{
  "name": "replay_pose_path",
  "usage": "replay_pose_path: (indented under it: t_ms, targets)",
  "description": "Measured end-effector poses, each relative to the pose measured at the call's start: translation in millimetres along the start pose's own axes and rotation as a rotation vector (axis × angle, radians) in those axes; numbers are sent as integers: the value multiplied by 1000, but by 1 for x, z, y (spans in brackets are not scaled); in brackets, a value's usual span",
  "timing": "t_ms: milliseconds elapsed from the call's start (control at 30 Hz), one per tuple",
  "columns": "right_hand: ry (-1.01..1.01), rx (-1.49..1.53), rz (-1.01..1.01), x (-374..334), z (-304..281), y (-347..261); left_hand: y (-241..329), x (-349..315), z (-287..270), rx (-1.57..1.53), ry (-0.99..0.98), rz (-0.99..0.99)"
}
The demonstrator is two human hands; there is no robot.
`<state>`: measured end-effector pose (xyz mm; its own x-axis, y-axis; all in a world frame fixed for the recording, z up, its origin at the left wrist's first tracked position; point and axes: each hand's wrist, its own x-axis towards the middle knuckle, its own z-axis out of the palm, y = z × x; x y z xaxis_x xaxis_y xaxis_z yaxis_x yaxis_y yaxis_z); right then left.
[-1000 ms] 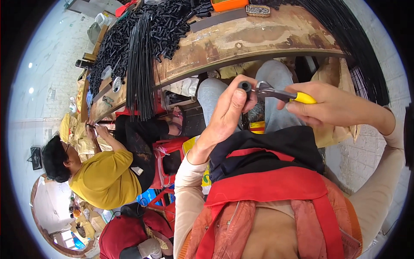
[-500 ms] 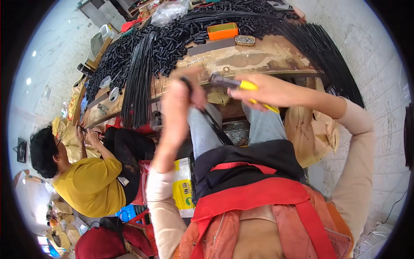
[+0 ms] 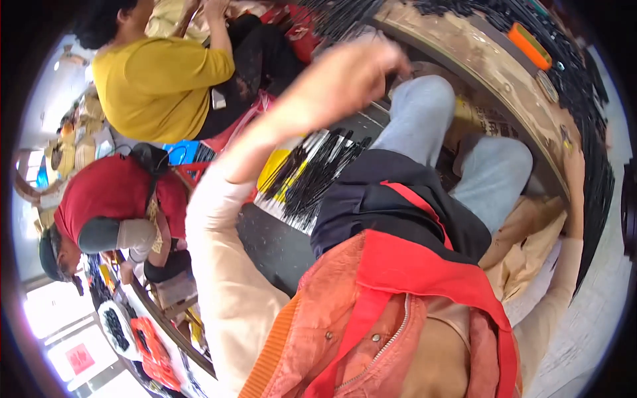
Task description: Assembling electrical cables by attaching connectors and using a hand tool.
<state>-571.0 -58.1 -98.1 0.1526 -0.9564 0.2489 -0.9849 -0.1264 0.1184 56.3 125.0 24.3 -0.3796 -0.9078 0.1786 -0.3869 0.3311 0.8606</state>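
My left hand [image 3: 371,63] is raised over the gap between my knee and the seated co-worker, smeared by motion, so its fingers and anything in them cannot be made out. Far to the right, at the workbench's front edge, my right hand [image 3: 573,159] is closed around pliers with yellow handles [image 3: 566,138]. A pile of thin black rods [image 3: 318,172] lies on a white and yellow sack [image 3: 269,176] to the left of my lap. More black rods [image 3: 342,16] jut over the bench edge beyond my left hand.
The wooden workbench [image 3: 491,83] curves along the far right, bearing an orange box [image 3: 529,46], a small oval tin [image 3: 547,86] and heaped black parts. Co-workers in a yellow top [image 3: 156,79] and a red top [image 3: 123,199] are at my left. Brown paper [image 3: 531,239] is beside my right knee.
The view has swung left and down. My hands, near each other before, are now far apart: the left by the co-worker's side, the right at the bench edge with the pliers.
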Motion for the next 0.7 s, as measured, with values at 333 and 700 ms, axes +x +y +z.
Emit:
replay_pose_path:
  t_ms: [333,700]
  targets:
    - [186,183,-294,-1,-79,-112,-277,-91,104,424,198,-449]
    - [246,24,164,-30,-18,-94,-293,-55,152,412,195,-240]
